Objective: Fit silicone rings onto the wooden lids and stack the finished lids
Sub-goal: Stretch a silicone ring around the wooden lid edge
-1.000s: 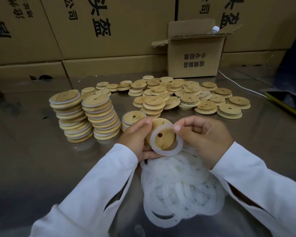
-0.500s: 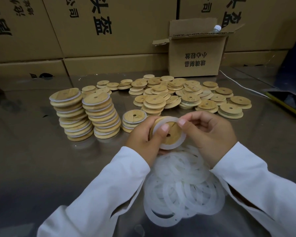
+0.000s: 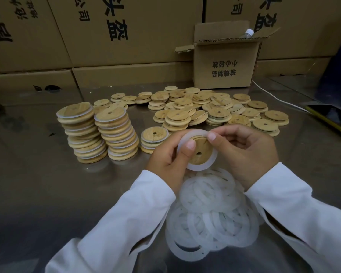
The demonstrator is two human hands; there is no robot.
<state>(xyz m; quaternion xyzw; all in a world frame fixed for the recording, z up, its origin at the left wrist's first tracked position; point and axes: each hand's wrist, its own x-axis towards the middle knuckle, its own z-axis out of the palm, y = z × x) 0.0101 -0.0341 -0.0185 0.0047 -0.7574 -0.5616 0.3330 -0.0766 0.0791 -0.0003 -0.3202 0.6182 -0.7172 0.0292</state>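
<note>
Here, holed wooden lid (image 3: 202, 147), white silicone ring (image 3: 196, 168) seemingly half-on, in the pinch of left hand (image 3: 165, 156) and right hand (image 3: 248, 150).

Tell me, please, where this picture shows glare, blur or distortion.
Head view: the metal table mirrors the cartons in a dull sheen; the wide lens bows the cartons' edges; the sleeves at the bottom look soft; the held lid and ring are sharp.
</note>
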